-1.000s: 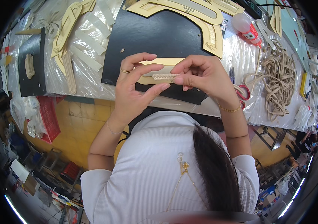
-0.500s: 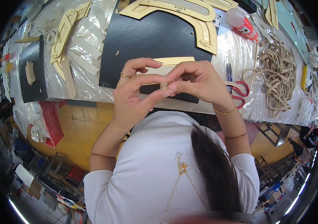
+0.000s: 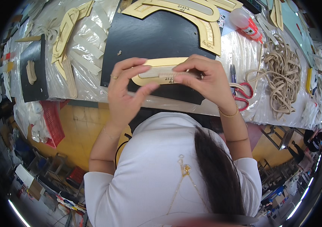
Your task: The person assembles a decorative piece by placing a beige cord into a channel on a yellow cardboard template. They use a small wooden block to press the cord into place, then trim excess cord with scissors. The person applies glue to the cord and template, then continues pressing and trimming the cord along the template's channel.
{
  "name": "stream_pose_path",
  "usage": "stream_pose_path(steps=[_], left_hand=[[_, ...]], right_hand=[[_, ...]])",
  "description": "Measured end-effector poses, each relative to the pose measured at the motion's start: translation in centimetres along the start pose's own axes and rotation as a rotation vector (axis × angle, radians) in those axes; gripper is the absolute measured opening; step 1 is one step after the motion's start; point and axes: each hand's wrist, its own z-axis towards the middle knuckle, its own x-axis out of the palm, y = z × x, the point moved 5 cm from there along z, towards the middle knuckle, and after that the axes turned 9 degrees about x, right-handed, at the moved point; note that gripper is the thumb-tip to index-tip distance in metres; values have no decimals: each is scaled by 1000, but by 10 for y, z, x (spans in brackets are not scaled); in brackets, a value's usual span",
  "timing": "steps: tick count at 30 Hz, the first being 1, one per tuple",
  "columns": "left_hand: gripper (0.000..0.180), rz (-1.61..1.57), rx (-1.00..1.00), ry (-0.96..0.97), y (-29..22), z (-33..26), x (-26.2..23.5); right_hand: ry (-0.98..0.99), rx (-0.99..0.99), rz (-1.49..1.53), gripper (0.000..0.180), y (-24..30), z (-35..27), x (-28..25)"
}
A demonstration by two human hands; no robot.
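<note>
My right hand (image 3: 208, 78) pinches a short beige braided cord piece (image 3: 165, 75) between thumb and fingers, low over a long, rounded pale-yellow template (image 3: 161, 62). The template lies on a black board (image 3: 145, 41), its right end hidden behind that hand. My left hand (image 3: 126, 89) is by the template's left end, thumb and fingers apart, with nothing seen between them. Whether its fingertips touch the template, I cannot tell.
Curved yellow templates (image 3: 209, 38) lie at the board's far side. To the right are red-handled scissors (image 3: 248, 90), a heap of beige cord (image 3: 282, 75) and a clear bottle with red label (image 3: 244, 23). A smaller black board (image 3: 36, 83) carries a cord bundle at left.
My left hand has let go of the cord piece and moved left, its fingers spreading. My right hand has shifted slightly right, still pinching it. More of the template now shows between the hands.
</note>
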Motion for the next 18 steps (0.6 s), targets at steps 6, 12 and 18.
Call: stream_pose_path(steps=[6, 12, 18], left_hand=[[28, 513, 140, 189, 37, -37, -10], [27, 530, 204, 177, 49, -54, -3], [27, 527, 218, 172, 49, -53, -3]], right_hand=[[-64, -183, -256, 17, -20, 19, 31], [-68, -229, -384, 15, -32, 29, 54], [-93, -241, -436, 14, -30, 32, 59]])
